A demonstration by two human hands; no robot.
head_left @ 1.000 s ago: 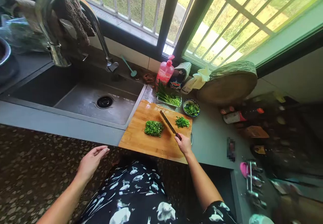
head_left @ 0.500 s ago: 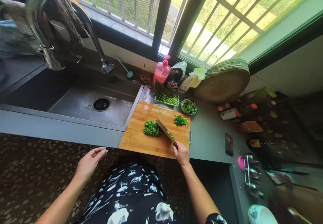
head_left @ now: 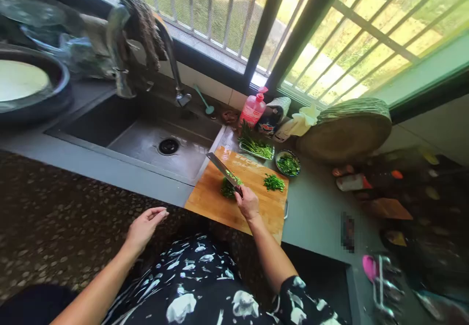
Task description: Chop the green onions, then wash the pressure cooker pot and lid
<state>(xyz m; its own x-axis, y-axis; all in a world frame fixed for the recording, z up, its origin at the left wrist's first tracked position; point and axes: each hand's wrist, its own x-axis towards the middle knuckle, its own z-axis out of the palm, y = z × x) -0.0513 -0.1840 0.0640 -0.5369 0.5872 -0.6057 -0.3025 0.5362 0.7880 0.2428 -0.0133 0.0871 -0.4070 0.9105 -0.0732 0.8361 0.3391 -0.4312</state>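
Observation:
My right hand (head_left: 248,203) grips the handle of a knife (head_left: 222,167) whose blade points up and left over a wooden cutting board (head_left: 212,199). A pile of chopped greens (head_left: 227,188) lies on the board, partly hidden by the knife and my hand. A smaller heap of chopped greens (head_left: 274,182) sits near the board's right end. My left hand (head_left: 145,227) hangs open in front of the counter edge, below and left of the board, holding nothing.
A steel sink (head_left: 154,139) with a tap (head_left: 172,61) lies left of the board. Behind the board are a tray of uncut greens (head_left: 256,146), a small bowl of greens (head_left: 287,163), a pink soap bottle (head_left: 252,113) and a round wooden block (head_left: 346,129). Bottles clutter the right counter.
My right hand has swung the knife leftward across the board, from between the two heaps to over the larger pile. The view has shifted right and down; my left hand stays open.

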